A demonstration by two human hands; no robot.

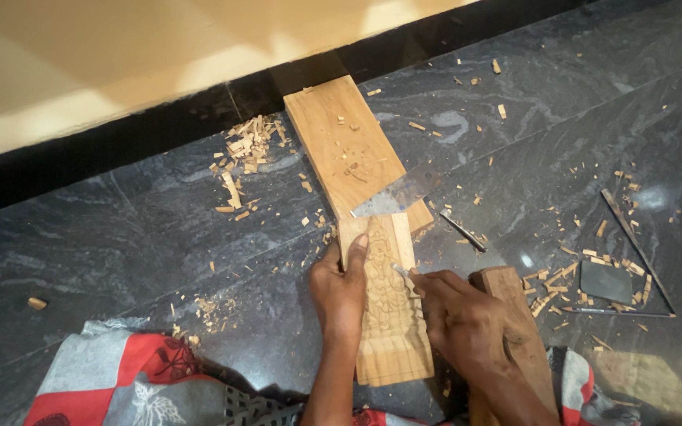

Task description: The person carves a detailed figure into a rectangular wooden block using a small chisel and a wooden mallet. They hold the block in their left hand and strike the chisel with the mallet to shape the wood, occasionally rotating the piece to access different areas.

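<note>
Workpiece: pale oblong wooden panel with a figure carved in relief (390, 308), flat on the dark grey polished stone floor (159, 237), between the two hands.
Long axis: runs away from the person, far end tilted slightly left; far end just beside the larger plain light-wood plank (341, 142) that reaches to the black skirting.
Left hand (339, 292): on the panel's left edge, fingers (356, 251) closed over it, thumb lying along the top face; pins the panel down.
Right hand (459, 315): at the panel's right edge, fingers curled shut around a thin metal carving tool (401, 271); tip touches the upper part of the relief, pointing left and away.
Nearer hand: both touch the panel; the right one carries the tool.
Under right forearm: darker brown wooden block (515, 315), just beside the panel.
Other tools: flat steel blade (392, 197) across the plank's near end; slim metal chisel (462, 231) on the floor to the right.
Containers: none in view.
Debris: wood chips (246, 146), heaped left of the plank, scattered right.
</note>
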